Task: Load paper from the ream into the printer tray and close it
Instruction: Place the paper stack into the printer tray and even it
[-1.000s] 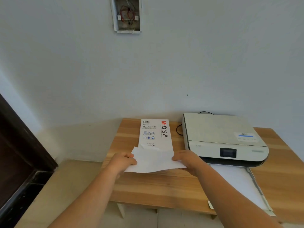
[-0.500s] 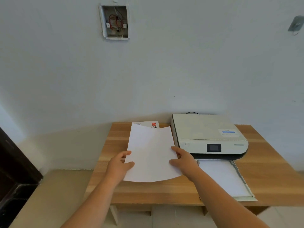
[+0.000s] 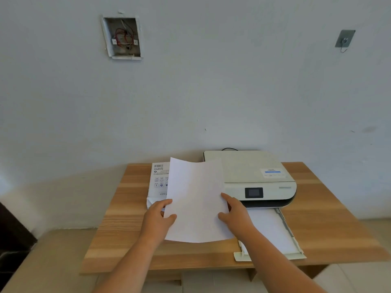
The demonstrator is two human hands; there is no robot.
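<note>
Both hands hold a thin stack of white paper (image 3: pixel 195 199) above the desk (image 3: pixel 127 235), just left of the printer (image 3: pixel 254 176). Left hand (image 3: pixel 157 218) pinches the left edge, thumb on top & fingers underneath; right hand (image 3: pixel 234 216) pinches the right edge the same way. The sheets stand tilted up toward the wall, far edge raised, near edge bowing down, so it's light & floppy w/ no stiffness of its own. Prob only a few sheets; can't count them. The opened ream (image 3: pixel 157 182) lies flat on the desk behind the paper, partly hidden by it. The printer tray (image 3: pixel 281 231) is pulled out toward the person, to the right of the paper, w/ white sheets already in it. Judgement: paper will sag & fan if held at one corner, so a grip on both long edges near mid-length suits it; edges crease easily, so keep it flat when sliding into the tray. Tray not yet closed.
</note>
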